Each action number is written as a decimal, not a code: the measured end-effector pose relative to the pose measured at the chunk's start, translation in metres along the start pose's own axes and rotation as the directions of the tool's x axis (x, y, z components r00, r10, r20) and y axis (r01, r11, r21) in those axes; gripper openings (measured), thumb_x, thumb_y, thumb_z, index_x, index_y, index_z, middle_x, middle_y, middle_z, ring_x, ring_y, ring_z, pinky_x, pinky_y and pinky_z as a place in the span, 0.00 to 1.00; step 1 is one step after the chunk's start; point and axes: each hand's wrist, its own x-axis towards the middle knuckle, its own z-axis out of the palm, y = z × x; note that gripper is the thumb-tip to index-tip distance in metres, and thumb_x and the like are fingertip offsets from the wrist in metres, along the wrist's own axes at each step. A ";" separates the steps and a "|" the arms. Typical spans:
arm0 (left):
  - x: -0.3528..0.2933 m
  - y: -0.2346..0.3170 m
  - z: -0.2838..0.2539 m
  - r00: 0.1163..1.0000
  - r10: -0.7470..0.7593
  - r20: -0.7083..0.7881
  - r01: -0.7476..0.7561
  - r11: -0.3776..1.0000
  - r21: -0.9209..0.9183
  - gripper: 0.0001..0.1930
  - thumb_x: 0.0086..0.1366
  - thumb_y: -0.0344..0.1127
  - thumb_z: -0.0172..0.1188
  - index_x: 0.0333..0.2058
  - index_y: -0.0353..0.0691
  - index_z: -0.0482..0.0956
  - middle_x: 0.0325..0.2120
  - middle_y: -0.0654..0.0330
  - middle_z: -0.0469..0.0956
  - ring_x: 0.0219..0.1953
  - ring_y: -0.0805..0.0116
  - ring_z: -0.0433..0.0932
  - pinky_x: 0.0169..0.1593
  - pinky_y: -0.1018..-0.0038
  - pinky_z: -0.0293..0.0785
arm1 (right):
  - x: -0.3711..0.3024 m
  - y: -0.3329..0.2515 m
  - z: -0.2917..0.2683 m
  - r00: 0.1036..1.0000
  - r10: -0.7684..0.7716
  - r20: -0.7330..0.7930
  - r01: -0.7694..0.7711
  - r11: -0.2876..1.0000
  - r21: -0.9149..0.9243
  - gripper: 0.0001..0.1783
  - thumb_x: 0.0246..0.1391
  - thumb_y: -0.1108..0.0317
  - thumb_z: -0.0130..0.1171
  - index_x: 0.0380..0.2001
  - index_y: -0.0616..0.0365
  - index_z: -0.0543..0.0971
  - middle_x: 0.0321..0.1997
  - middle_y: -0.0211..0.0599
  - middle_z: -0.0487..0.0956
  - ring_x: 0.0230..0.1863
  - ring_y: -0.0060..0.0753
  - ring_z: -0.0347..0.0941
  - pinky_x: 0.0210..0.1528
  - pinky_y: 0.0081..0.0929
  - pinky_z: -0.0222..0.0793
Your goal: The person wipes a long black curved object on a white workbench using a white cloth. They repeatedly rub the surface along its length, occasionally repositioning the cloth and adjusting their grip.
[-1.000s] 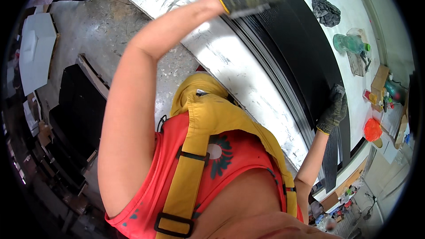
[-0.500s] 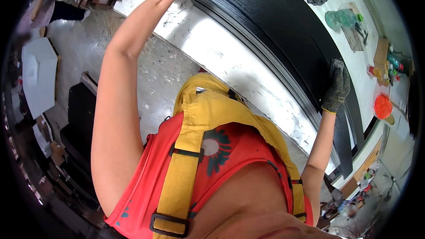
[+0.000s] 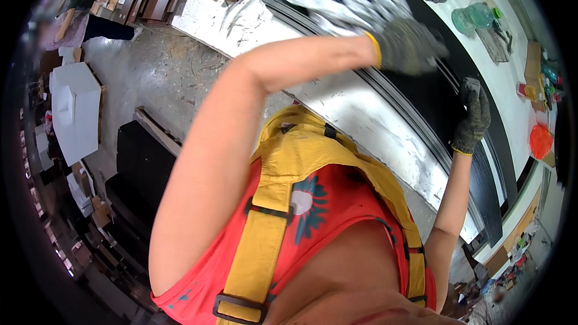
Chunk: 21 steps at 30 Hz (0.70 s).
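Left hand (image 3: 412, 48), gloved and blurred, lies over the black boards (image 3: 427, 99), with a whitish cloth (image 3: 376, 0) against its far side; whether its fingers grip the cloth or merely press upon it cannot be told. Right hand (image 3: 472, 117), also gloved, rests at the outer long edge of the boards, near their closer end; its fingertips touch the black surface, but how firmly they close cannot be made out. The boards lie flat in a stack, lengthwise along the white counter (image 3: 337, 108), their layered edges turned toward the person.

Each board appears long, thin and stiff. A single one is probably manageable with two hands, whereas the whole stack would be heavy. The dark faces show a fine grain and a sheen, so they may slide over one another and mark easily. The cloth, by contrast, looks light and limp. For lifting, the best hold is likely by both long edges, hands well apart, fingers beneath and palms off the face; a hold at one end might let the other sag.
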 end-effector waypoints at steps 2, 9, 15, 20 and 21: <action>0.008 0.017 -0.008 0.983 -0.041 0.180 0.035 0.999 0.033 0.27 0.67 0.55 0.54 0.58 0.44 0.75 0.51 0.52 0.80 0.52 0.51 0.79 0.59 0.60 0.71 | 0.002 0.002 0.003 0.998 0.044 -0.048 -0.043 0.999 0.027 0.18 0.67 0.63 0.53 0.52 0.65 0.79 0.50 0.43 0.82 0.52 0.34 0.79 0.54 0.30 0.74; -0.077 -0.122 -0.095 0.992 0.022 0.124 -0.044 0.982 0.181 0.18 0.67 0.44 0.55 0.49 0.42 0.80 0.46 0.51 0.81 0.40 0.59 0.80 0.49 0.68 0.77 | -0.008 -0.002 -0.004 0.976 0.200 -0.089 -0.180 0.965 0.189 0.23 0.63 0.60 0.58 0.54 0.67 0.78 0.52 0.44 0.82 0.51 0.33 0.78 0.55 0.29 0.72; -0.085 -0.150 -0.110 1.000 0.026 -0.011 -0.024 0.987 0.161 0.12 0.61 0.36 0.57 0.39 0.36 0.82 0.43 0.47 0.80 0.48 0.47 0.78 0.53 0.59 0.74 | 0.000 0.026 -0.005 0.964 -0.263 -0.050 0.242 0.935 -0.261 0.21 0.67 0.60 0.53 0.54 0.66 0.77 0.50 0.43 0.82 0.50 0.33 0.79 0.53 0.30 0.75; -0.005 -0.034 -0.004 0.900 0.433 0.049 -0.436 0.888 0.149 0.14 0.67 0.37 0.57 0.50 0.44 0.79 0.51 0.54 0.77 0.55 0.59 0.75 0.55 0.64 0.75 | -0.007 0.022 -0.002 0.978 -0.173 -0.113 0.155 0.975 -0.158 0.16 0.67 0.67 0.50 0.55 0.57 0.78 0.52 0.43 0.81 0.52 0.39 0.79 0.55 0.33 0.76; 0.007 -0.009 0.027 0.898 0.439 0.038 -0.440 0.886 0.144 0.19 0.67 0.38 0.59 0.56 0.49 0.77 0.57 0.56 0.75 0.59 0.63 0.74 0.57 0.66 0.75 | -0.006 0.024 -0.004 0.952 -0.282 -0.118 0.243 0.932 -0.269 0.16 0.67 0.68 0.49 0.54 0.56 0.79 0.52 0.43 0.81 0.53 0.40 0.79 0.55 0.33 0.76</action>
